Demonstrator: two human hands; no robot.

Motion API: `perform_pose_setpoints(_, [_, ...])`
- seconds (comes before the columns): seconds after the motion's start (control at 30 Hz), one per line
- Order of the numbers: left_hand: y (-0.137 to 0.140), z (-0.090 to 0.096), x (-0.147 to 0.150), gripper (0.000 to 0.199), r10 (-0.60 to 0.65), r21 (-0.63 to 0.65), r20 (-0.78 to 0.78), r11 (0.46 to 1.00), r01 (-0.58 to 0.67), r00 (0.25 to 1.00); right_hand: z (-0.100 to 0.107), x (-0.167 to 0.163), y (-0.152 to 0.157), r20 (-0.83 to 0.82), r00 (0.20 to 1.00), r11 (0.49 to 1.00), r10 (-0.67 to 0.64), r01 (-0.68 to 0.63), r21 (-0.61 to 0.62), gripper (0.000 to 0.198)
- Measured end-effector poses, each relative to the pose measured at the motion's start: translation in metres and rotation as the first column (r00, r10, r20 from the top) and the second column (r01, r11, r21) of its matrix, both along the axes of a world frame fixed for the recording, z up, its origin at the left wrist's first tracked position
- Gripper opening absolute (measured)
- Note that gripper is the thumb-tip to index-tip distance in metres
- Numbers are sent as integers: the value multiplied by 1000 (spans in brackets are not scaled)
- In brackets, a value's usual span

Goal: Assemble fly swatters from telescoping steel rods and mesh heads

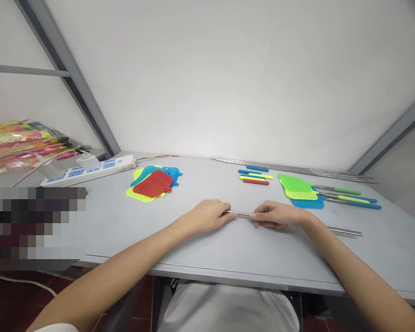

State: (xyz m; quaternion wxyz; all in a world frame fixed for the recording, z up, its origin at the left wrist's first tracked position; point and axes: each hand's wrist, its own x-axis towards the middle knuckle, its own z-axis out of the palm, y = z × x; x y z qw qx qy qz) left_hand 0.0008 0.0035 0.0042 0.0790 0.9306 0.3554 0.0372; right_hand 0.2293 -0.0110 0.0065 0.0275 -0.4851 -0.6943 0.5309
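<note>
My left hand [210,216] is closed around one end of a thin metal rod [241,214], low over the table's middle. Thumb and fingers of my right hand [275,215] pinch the same rod a short way to the right. A silvery length of rod [346,232] shows beyond my right forearm; the arm hides whether it is the same piece. Behind the hands lie several coloured handle grips [256,177]. To the right, flyswatters with a green head [295,183] on top are stacked, their metal shafts ending in coloured grips.
Loose flyswatter heads, a red one [152,183] uppermost, lie left of my hands. Several long metal rods [297,170] rest along the wall. A white power strip [93,169] with plugs and cables sits at the back left, near bagged colourful goods [20,145]. The table's front edge [228,275] is close.
</note>
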Motion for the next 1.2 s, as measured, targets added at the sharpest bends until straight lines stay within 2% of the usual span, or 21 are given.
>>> perform_pose_setpoints(0.8, [-3, 3, 2, 44, 19, 12, -22, 1000, -19, 1000, 2, -2, -1, -8, 1000, 1000, -10, 10, 0, 46])
perform_pose_setpoints(1.07, [-4, -1, 3, 41, 19, 91, -36, 996, -15, 999, 2, -5, -2, -15, 1000, 999, -20, 21, 40, 47])
perform_pose_setpoints(1.2, [-8, -1, 6, 39, -22, 92, -16, 996, 24, 1000, 1, -8, -4, -38, 999, 999, -15, 17, 49, 48])
